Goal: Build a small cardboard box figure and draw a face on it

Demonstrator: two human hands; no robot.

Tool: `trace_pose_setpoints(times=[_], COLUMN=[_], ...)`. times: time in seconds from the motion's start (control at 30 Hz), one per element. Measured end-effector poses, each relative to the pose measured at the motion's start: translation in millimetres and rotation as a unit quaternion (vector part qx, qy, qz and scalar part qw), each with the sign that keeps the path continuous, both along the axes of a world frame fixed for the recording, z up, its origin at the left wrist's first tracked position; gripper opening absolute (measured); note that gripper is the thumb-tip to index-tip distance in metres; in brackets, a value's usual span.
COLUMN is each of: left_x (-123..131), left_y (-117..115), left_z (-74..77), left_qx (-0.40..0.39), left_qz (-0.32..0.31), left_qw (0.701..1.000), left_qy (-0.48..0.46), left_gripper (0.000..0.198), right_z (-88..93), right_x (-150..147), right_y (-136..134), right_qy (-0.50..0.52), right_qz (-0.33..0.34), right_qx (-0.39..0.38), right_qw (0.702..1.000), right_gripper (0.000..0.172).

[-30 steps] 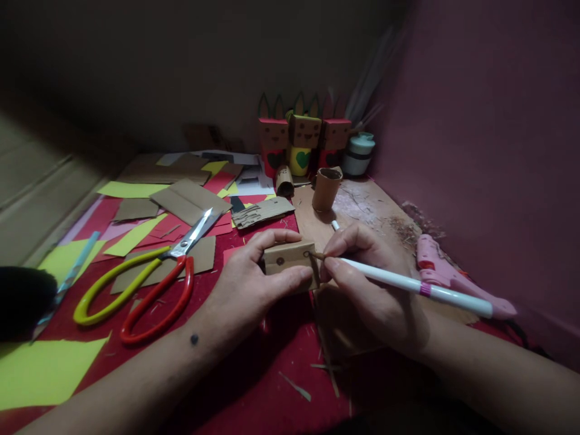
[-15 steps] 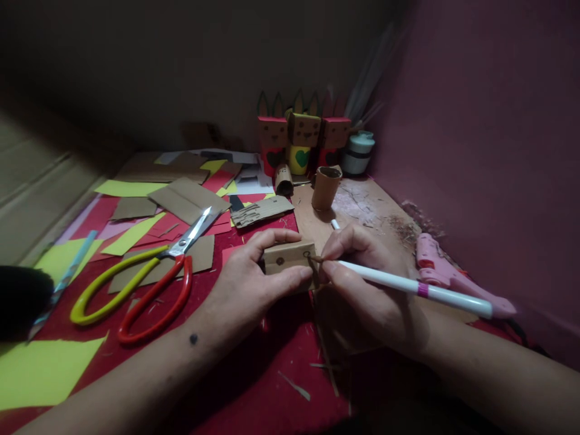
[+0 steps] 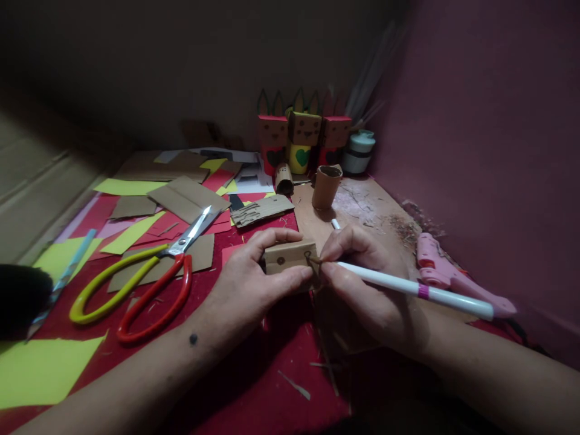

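A small brown cardboard box point(image 3: 292, 258) is gripped between the thumb and fingers of my left hand point(image 3: 258, 272). Its front bears a dark filled spot on the left and a small drawn ring on the right. My right hand point(image 3: 362, 272) pinches a white marker point(image 3: 385, 278) with a purple band, its brown tip at the ring. A white cap-like end point(image 3: 335, 224) pokes out above my right fingers. To the left lie open scissors point(image 3: 181, 244) with one yellow and one red handle.
Behind stand several cardboard animal figures point(image 3: 303, 136), two cardboard tubes point(image 3: 326, 188) and a pale blue jar point(image 3: 359, 151). A pink glue gun point(image 3: 435, 263) lies at right. Cardboard and coloured paper scraps point(image 3: 188, 199) cover the left; a patterned pencil-like stick point(image 3: 75, 266) lies there.
The marker tip has shifted very slightly along the right-hand ring, where the line looks a little darker. Both hands keep their hold.
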State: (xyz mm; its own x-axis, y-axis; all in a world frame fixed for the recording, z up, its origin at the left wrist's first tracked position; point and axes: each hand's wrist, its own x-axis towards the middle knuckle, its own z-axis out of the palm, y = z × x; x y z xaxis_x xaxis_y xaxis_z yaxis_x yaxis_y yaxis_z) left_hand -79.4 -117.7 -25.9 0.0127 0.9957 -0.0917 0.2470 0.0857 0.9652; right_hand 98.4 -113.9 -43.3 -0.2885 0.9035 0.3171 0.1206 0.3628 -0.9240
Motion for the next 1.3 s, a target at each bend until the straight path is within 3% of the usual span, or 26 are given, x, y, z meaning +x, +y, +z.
trace_pose_setpoints(times=[0.27,0.83,1.03,1.3], left_x=[2.4,-1.3,3.1,-1.1], left_y=[-5.4,-0.3,-5.0,0.4], left_z=[3.5,-1.5,2.4,-0.1], left_qx=[0.008,0.003,-0.001,-0.005], left_qz=[0.015,-0.013,0.016,-0.012], left_qw=[1.000,1.000,1.000,1.000], left_qy=[-0.009,-0.007,-0.020,-0.008], left_gripper=[0.036,0.040,0.034,0.038], right_z=[3.9,5.1,4.9,5.2], right_x=[-3.2,-1.8,-0.7,-1.0], right_y=[-1.6,-0.6,-1.8,-0.8], right_qy=[0.036,0.000,-0.008,-0.006], right_qz=[0.004,-0.005,-0.005,-0.001], right_qx=[-0.017,-0.002,-0.008,-0.001], right_qw=[0.999,1.000,1.000,1.000], right_gripper=[0.008,0.006,0.008,0.009])
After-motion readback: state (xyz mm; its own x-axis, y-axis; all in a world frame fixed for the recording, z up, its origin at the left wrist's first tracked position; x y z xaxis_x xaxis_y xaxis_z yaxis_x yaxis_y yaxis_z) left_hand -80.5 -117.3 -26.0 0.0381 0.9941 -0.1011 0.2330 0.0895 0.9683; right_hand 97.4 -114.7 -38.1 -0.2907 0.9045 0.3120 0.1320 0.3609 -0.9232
